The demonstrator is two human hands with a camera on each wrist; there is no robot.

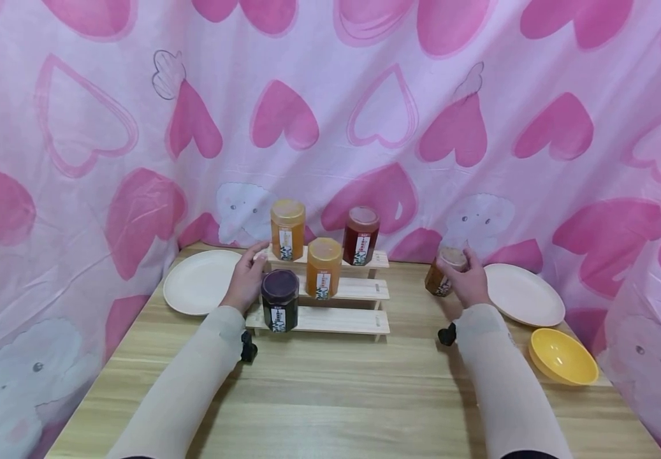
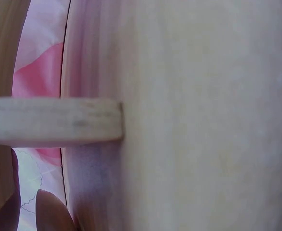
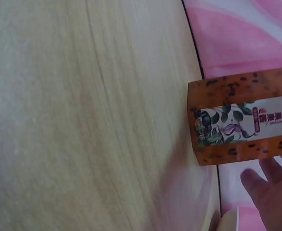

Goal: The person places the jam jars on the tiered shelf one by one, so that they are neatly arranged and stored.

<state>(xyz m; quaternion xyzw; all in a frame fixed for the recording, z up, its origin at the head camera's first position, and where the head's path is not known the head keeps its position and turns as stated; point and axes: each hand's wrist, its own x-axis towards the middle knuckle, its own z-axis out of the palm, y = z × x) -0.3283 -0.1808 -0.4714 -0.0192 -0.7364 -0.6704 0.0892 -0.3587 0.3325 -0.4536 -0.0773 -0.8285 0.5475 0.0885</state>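
Speckled orange jar [image 1: 443, 272] sits in your right hand [image 1: 468, 280], off to the right of the wooden stepped rack [image 1: 330, 293] and just left of the right-hand cream plate [image 1: 528, 296]. Your fingers curl round its side, with the lid end up near your fingertips; from the head view you cannot tell whether its base touches the table [image 1: 336, 389] or hangs just above it. In the right wrist view the jar [image 3: 242, 118] shows its leafy label, with your fingers [image 3: 271, 187] beside it and the table edge meeting the pink cloth behind.

Your left hand [image 1: 246, 280] rests at the left end of the rack, fingers loosely stretched towards the top step, thumb side near the dark purple jar [image 1: 279, 299]. It grips nothing that you can see. The left wrist view shows only a wooden slat end [image 2: 54, 121] against the pale plate.

On the rack, the purple jar stands on the lowest step, an amber jar [image 1: 324, 268] on the middle step, and a second amber jar [image 1: 287, 229] and a dark red jar [image 1: 361, 236] on the top step. A second cream plate [image 1: 201, 282] lies left of the rack, just beside your left hand. A yellow bowl [image 1: 562, 357] sits near the table's right edge, in front of the right plate
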